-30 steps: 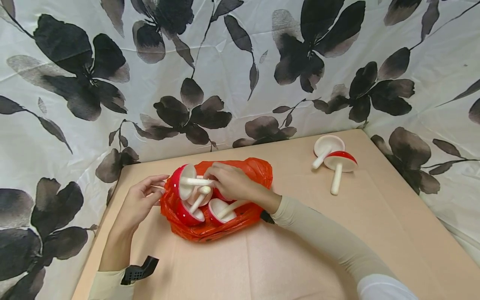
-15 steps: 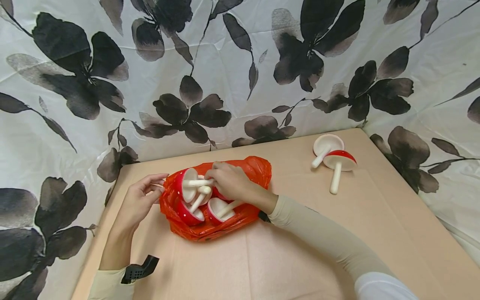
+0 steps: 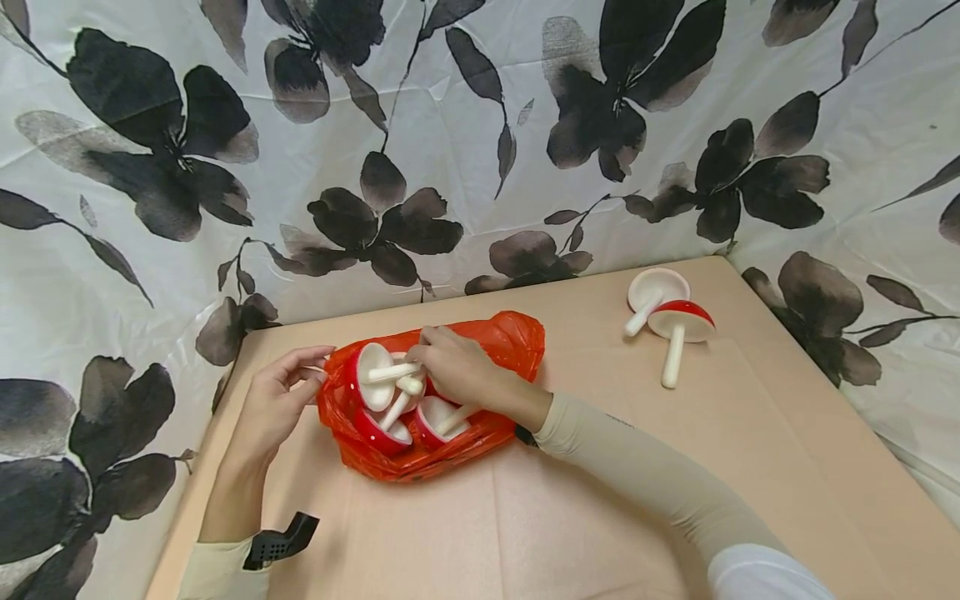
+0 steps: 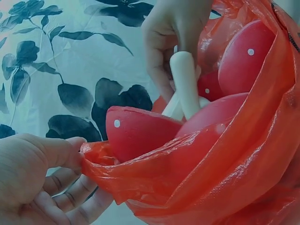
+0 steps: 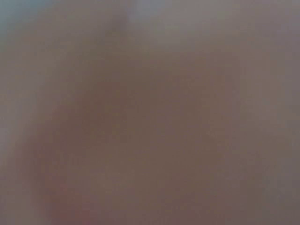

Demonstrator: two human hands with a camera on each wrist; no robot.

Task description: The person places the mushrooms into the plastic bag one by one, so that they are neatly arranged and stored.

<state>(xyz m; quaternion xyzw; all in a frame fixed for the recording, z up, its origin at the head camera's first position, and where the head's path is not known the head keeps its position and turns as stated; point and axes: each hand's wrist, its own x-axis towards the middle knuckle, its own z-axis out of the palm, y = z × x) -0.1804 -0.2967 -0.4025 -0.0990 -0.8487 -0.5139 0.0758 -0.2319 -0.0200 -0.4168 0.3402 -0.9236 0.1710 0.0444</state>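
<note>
An orange-red plastic bag [image 3: 521, 337] lies with its mouth spread, full of several toy mushrooms with white-dotted red caps and pale stems. My left hand [image 3: 276, 404] pinches the bag's left rim between thumb and fingers; the left wrist view shows the thumb on the plastic [image 4: 108, 164]. Over the bag's mouth, my right hand [image 3: 461, 371] grips the stem end of the leftmost toy mushroom [image 3: 372, 379], whose cap faces left, inside the rim. A second mushroom [image 3: 386, 429] points its stem up beneath it, and a third [image 3: 442, 421] lies just right. The right wrist view is blurred.
Two more toy mushrooms lie on the table [image 3: 600, 500] at the far right: one [image 3: 660, 292] shows its white underside, the other [image 3: 678, 325] partly overlaps it. A white cloth with dark flowers [image 3: 450, 125] hangs behind the table and along its sides.
The leftmost mushroom has tilted, its cap turning more toward the camera and dropping slightly, while the right hand keeps its stem end. The left hand stays at the bag's rim.
</note>
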